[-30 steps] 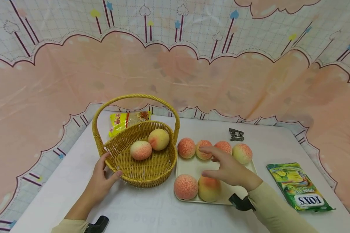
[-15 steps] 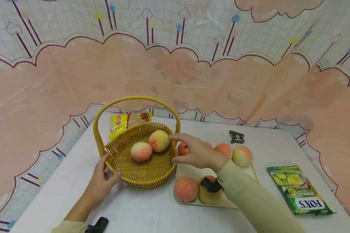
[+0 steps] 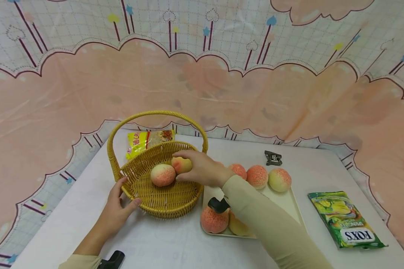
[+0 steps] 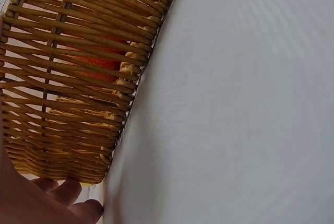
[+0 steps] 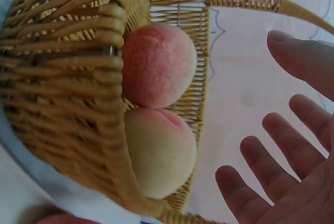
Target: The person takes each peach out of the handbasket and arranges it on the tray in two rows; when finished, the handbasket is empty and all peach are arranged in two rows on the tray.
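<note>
My left hand (image 3: 116, 215) grips the left side of a yellow wicker basket (image 3: 170, 211), thumb at the front rim. In the left wrist view its fingers (image 4: 68, 190) curl at the woven wall. Two peaches lie side by side in the basket, a pink-and-cream one (image 3: 163, 175) and a yellower one (image 3: 181, 164). Over the basket's right side, my right hand (image 3: 202, 170) overlaps the yellower peach in the head view. The right wrist view shows its fingers spread, holding nothing, apart from the pink peach (image 5: 159, 65) and the pale peach (image 5: 162, 153).
Right of the basket stands a cream tray (image 3: 286, 203) with several peaches (image 3: 257, 176), partly hidden by my right arm. A green FOX'S bag (image 3: 346, 219) lies far right, a small black packet (image 3: 273, 158) behind the tray. A yellow packet (image 3: 138, 142) lies behind the basket, whose handle (image 3: 158, 113) arches high.
My right hand has moved left, from above the tray to over the basket, carrying nothing. The left hand stays on the basket, and the same two peaches lie inside.
</note>
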Motion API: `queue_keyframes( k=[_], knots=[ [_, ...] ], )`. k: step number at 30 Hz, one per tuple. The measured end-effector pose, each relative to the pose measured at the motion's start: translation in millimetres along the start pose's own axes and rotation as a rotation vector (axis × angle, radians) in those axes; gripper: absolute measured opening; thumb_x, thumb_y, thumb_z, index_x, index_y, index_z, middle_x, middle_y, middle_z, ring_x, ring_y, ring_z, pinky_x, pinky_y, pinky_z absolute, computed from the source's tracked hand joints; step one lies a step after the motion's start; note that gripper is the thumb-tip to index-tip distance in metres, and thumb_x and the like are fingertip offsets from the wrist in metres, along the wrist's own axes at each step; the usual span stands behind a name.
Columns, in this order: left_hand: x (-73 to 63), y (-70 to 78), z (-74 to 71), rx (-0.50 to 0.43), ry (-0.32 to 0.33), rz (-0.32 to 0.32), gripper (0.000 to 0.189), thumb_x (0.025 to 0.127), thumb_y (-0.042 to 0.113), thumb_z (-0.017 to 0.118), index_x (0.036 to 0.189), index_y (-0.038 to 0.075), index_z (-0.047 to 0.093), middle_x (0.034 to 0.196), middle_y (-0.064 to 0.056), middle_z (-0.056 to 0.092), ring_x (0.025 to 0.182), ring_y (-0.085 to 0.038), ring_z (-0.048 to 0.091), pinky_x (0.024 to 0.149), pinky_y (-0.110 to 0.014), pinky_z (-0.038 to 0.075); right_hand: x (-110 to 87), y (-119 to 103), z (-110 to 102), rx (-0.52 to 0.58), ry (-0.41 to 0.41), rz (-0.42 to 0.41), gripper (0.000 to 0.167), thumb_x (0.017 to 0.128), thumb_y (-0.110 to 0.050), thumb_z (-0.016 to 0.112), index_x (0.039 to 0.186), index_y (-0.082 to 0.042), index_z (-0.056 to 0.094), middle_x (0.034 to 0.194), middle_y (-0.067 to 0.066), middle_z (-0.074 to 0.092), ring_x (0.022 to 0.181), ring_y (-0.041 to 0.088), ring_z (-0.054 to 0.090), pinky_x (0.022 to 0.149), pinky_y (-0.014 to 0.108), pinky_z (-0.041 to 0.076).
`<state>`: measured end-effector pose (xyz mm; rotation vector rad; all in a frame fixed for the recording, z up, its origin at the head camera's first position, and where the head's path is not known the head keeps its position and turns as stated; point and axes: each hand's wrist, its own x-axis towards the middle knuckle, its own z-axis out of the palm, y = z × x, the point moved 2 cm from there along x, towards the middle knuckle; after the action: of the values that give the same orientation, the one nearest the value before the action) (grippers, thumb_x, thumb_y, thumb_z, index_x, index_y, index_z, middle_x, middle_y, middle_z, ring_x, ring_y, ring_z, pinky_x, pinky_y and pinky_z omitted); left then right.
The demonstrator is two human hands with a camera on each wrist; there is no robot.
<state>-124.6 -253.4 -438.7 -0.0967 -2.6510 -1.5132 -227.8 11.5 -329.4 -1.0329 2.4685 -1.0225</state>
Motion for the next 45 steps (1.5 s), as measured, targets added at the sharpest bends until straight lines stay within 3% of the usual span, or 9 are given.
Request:
queue_keyframes(
  k=[4, 9, 16, 20, 27, 36, 45],
  knots=[
    [0.0, -1.3, 0.4, 0.0, 0.0, -0.004, 0.086, 0.097, 0.022, 0.066, 0.156, 0.0, 0.007, 0.158, -0.033, 0.005, 0.141, -0.06, 0.013, 0.105, -0.076, 0.021, 10.1, 0.9, 6.8, -0.001, 0.001, -0.002, 0.064, 0.089, -0.022, 0.078, 0.146, -0.013, 0.05, 0.149, 0.004, 0.048, 0.137, 0.023, 0.044, 0.111, 0.04, 0.037],
    [0.7, -3.6, 1.1, -0.003, -0.004, -0.009, 0.087, 0.097, 0.022, 0.066, 0.157, 0.001, 0.007, 0.159, -0.033, 0.005, 0.141, -0.059, 0.013, 0.106, -0.075, 0.021, 19.9, 3.3, 14.5, -0.047, -0.007, 0.001, 0.064, 0.089, -0.023, 0.078, 0.146, -0.012, 0.051, 0.148, 0.006, 0.049, 0.135, 0.025, 0.046, 0.111, 0.039, 0.038],
    [0.7, -4.5, 0.3, -0.007, -0.006, -0.011, 0.087, 0.097, 0.022, 0.067, 0.157, 0.001, 0.007, 0.158, -0.032, 0.005, 0.141, -0.058, 0.013, 0.106, -0.076, 0.021, 29.7, 6.2, 25.0, -0.029, -0.052, 0.038, 0.065, 0.091, -0.022, 0.075, 0.149, -0.011, 0.047, 0.143, 0.013, 0.052, 0.129, 0.025, 0.05, 0.105, 0.037, 0.044],
    [0.6, -4.5, 0.1, -0.001, -0.003, -0.013, 0.087, 0.097, 0.023, 0.067, 0.157, 0.001, 0.007, 0.158, -0.033, 0.005, 0.141, -0.058, 0.013, 0.106, -0.075, 0.021, 33.0, 6.7, 32.5, -0.024, -0.057, 0.06, 0.066, 0.09, -0.026, 0.076, 0.149, -0.013, 0.047, 0.137, 0.011, 0.055, 0.123, 0.021, 0.053, 0.101, 0.033, 0.045],
    [0.0, -4.5, -0.2, 0.003, 0.001, -0.015, 0.087, 0.097, 0.023, 0.067, 0.157, 0.001, 0.007, 0.158, -0.032, 0.006, 0.142, -0.058, 0.014, 0.106, -0.075, 0.021, 37.5, 8.8, 46.3, -0.07, -0.092, 0.081, 0.069, 0.089, -0.025, 0.079, 0.149, -0.015, 0.047, 0.149, 0.001, 0.049, 0.135, 0.014, 0.044, 0.109, 0.027, 0.037],
    [0.3, -3.5, -0.7, -0.005, 0.001, -0.017, 0.086, 0.097, 0.023, 0.067, 0.157, 0.001, 0.008, 0.159, -0.032, 0.006, 0.142, -0.057, 0.013, 0.107, -0.074, 0.021, 41.9, 12.5, 57.9, -0.128, -0.082, 0.052, 0.072, 0.088, -0.022, 0.079, 0.151, -0.011, 0.043, 0.153, 0.005, 0.044, 0.14, 0.017, 0.039, 0.114, 0.027, 0.031],
    [-0.3, -1.7, 0.2, -0.011, 0.009, -0.004, 0.085, 0.097, 0.021, 0.066, 0.156, 0.0, 0.009, 0.158, -0.033, 0.006, 0.142, -0.058, 0.013, 0.106, -0.075, 0.021, 40.9, 12.0, 58.9, -0.143, -0.057, 0.059, 0.07, 0.088, -0.021, 0.078, 0.149, -0.01, 0.046, 0.147, 0.008, 0.047, 0.136, 0.019, 0.042, 0.111, 0.029, 0.034]
  ],
)
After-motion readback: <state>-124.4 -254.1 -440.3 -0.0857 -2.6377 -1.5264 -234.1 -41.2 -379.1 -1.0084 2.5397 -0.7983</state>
